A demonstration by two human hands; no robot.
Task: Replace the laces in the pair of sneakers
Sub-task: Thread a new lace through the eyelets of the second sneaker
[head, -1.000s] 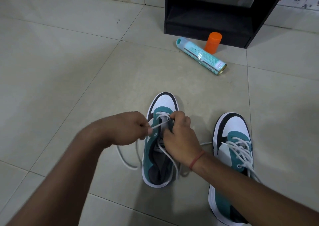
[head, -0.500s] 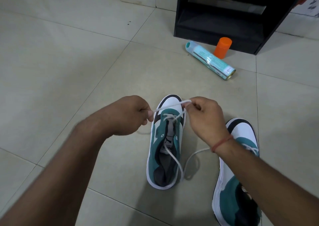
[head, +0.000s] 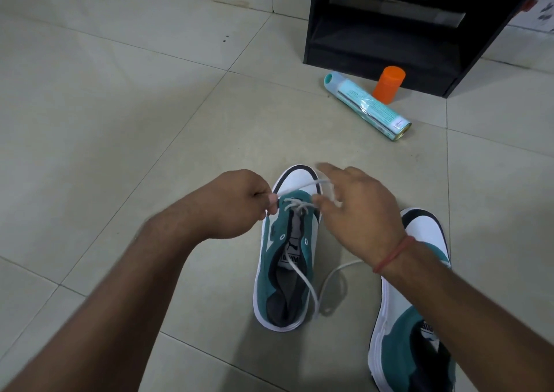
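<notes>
**Keep the lace taut while the free end is caught**

While the left hand pinches one run of the white cotton lace between thumb and curled fingers, drawing it leftward over the toe, the head view shows the right hand spread, its blurred fingers relaxed and holding nothing that I can make out. The teal-and-white suede sneaker being laced stands on the pale tiled floor, only its far eyelets threaded; the lace's other end trails over the heel to the right. I judge the left pinch should hold steady tension while the right takes that loose end low, near its tip, for the next eyelet. The second teal-and-white sneaker waits near right, its lacing hidden by the arm.
</notes>
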